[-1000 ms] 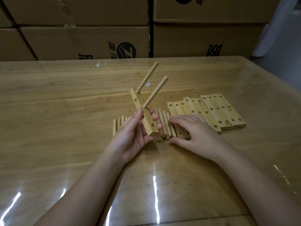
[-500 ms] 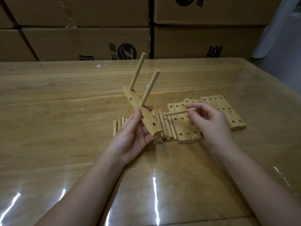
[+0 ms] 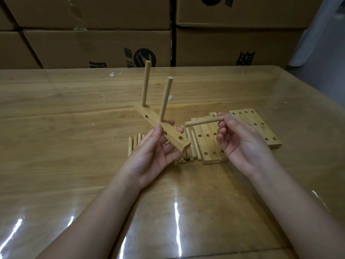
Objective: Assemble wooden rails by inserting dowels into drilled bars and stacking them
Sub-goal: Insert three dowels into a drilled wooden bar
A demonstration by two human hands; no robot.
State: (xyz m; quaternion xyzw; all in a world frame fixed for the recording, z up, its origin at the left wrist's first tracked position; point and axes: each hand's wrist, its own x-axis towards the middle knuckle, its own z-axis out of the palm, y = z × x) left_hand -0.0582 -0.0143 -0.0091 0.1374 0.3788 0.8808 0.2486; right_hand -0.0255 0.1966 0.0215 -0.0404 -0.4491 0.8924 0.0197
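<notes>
My left hand [image 3: 153,156] grips a drilled wooden bar [image 3: 168,134] tilted above the table, thumb on its near side and fingertips behind it. Two dowels [image 3: 165,99] stand up out of the bar's far holes; three holes on the near face show open. My right hand [image 3: 240,144] pinches a single loose dowel [image 3: 203,121] by its right end, held almost level, its free end pointing left toward the bar. Loose dowels [image 3: 194,146] lie in a row on the table under my left hand, partly hidden by it.
Several drilled bars [image 3: 259,126] lie side by side on the glossy wooden table [image 3: 74,128], right of the dowel row. Stacked cardboard boxes [image 3: 93,43] form a wall along the table's far edge. The table's right edge runs near the bars.
My right hand picked one dowel from the row and lifted it toward the bar. My left hand turned the bar so the two inserted dowels stand more upright.
</notes>
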